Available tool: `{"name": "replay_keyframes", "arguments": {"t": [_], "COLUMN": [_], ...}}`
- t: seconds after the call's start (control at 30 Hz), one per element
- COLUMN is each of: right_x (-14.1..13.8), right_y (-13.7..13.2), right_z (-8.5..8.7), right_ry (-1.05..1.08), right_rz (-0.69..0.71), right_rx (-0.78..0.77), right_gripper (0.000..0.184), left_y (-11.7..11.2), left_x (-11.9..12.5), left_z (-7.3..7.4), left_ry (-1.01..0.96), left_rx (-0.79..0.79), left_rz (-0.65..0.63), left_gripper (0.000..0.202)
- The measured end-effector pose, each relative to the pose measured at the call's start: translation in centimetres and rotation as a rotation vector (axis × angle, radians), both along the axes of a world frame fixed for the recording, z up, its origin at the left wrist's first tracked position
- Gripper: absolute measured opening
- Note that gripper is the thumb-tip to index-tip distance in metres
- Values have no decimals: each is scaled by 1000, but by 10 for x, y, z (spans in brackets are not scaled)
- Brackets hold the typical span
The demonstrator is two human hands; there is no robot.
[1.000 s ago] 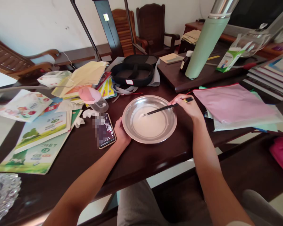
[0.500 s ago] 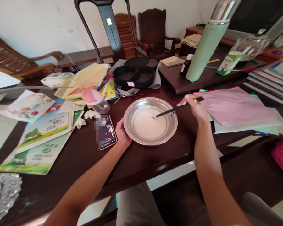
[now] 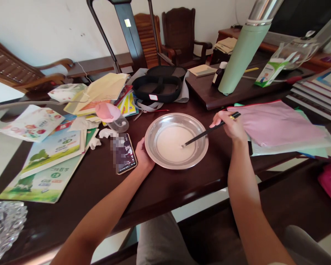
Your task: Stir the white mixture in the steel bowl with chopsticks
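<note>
Since a moment ago the tips of my chopsticks (image 3: pixel 209 130) have swung from the far left of the white liquid (image 3: pixel 173 142) across to its near right side, and my right hand (image 3: pixel 228 124) has drifted a little farther out past the bowl's right rim. The steel bowl (image 3: pixel 176 140) sits where it was on the dark table (image 3: pixel 165 187), just right of the phone (image 3: pixel 124 154).

My right hand is closed around the top ends of the chopsticks, pinching them together. Their long axis runs slantwise from that hand, down and leftward, into the bowl, with the tips dipped in the liquid. My left hand (image 3: pixel 143 156) is curled against the bowl's left rim, touching it, fingers mostly hidden behind the edge. The bowl lies between both hands; the left is nearer it, the right stands off at the chopsticks' length. A pink folder (image 3: pixel 276 123) lies just right of the bowl, beyond my right hand.
</note>
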State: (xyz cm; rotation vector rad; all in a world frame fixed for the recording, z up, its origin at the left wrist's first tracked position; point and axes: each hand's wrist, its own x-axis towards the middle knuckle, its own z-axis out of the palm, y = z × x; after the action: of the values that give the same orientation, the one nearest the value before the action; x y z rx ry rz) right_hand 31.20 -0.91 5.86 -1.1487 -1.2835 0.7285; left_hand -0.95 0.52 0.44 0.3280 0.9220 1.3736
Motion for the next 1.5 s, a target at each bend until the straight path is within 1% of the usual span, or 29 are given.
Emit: {"name": "replay_keyframes", "arguments": {"t": [0.07, 0.1, 0.13, 0.17, 0.27, 0.3, 0.33, 0.37, 0.47, 0.5, 0.53, 0.6, 0.7, 0.73, 0.8, 0.9, 0.93, 0.97, 1.1, 1.13, 1.17, 1.3, 1.33, 1.37, 1.5], "right_x": [-7, -10, -12, -13, -6, -2, 0, 1, -5, -8, -11, -11, -3, -1, 0, -7, -9, -9, 0, 2, 2, -9, -11, -12, -3], "right_y": [0, 1, 1, 2, 2, 2, 1, 1, 1, 1, 2, 3, 2, 2, 2, 2, 3, 3, 2, 2, 1, 2, 2, 3, 2], "right_z": [2, 3, 4, 4, 1, 0, -1, -2, 0, 1, 2, 2, 0, -1, -2, 0, 1, 1, -2, -2, -3, 0, 1, 2, 1], "right_ry": [-39, -58, -72, -78, -31, -3, 20, 33, -13, -39, -60, -69, -10, 12, 25, -26, -40, -47, -2, 13, 20, -47, -62, -66, -4], "right_rz": [136, 178, 188, 167, 1, -38, -46, -22, 153, 191, 201, 137, -27, -46, 9, 162, 172, 154, -30, -43, -26, 174, 188, 173, -10], "right_rx": [-42, -52, -54, -49, -8, 8, 17, 14, -44, -58, -63, -53, -11, -1, -6, -52, -58, -59, -20, -14, -18, -68, -66, -58, -7], "right_gripper": [55, 54, 52, 51, 50, 52, 54, 55, 52, 50, 49, 48, 51, 53, 54, 51, 50, 50, 51, 53, 54, 51, 50, 50, 51], "left_y": [0, 0, 0, 0, -1, -1, -1, -1, -1, -1, -1, -1, 0, 0, -1, -1, -1, -1, -1, -1, -1, -1, 0, 0, -1], "left_x": [0, 0, 0, 0, 1, 1, 1, 1, 0, 0, 0, 0, 0, 0, 0, 0, 0, 0, 0, 0, 0, 0, 0, 0, 1], "left_z": [0, 0, 1, 1, 3, 3, 4, 4, 4, 3, 3, 2, 2, 3, 3, 4, 4, 4, 5, 5, 5, 3, 3, 3, 4], "left_ry": [4, 5, 5, 6, 10, 9, 9, 10, 20, 24, 26, 22, 10, 7, 5, 14, 20, 26, 25, 19, 14, 19, 23, 27, 17], "left_rx": [-1, 0, 0, 0, 4, 6, 7, 6, 1, 1, 2, 9, 11, 8, -1, 1, 5, 7, 1, -2, -4, -3, -3, -2, -1], "left_rz": [1, 3, 5, 6, 5, 3, 3, 3, 5, 6, 7, 5, -2, -3, -3, -3, -2, 0, 3, 0, -2, -1, 2, 7, 17], "left_gripper": [22, 22, 22, 21, 21, 21, 21, 21, 21, 21, 21, 22, 22, 22, 22, 22, 22, 22, 22, 22, 23, 22, 22, 22, 20]}}
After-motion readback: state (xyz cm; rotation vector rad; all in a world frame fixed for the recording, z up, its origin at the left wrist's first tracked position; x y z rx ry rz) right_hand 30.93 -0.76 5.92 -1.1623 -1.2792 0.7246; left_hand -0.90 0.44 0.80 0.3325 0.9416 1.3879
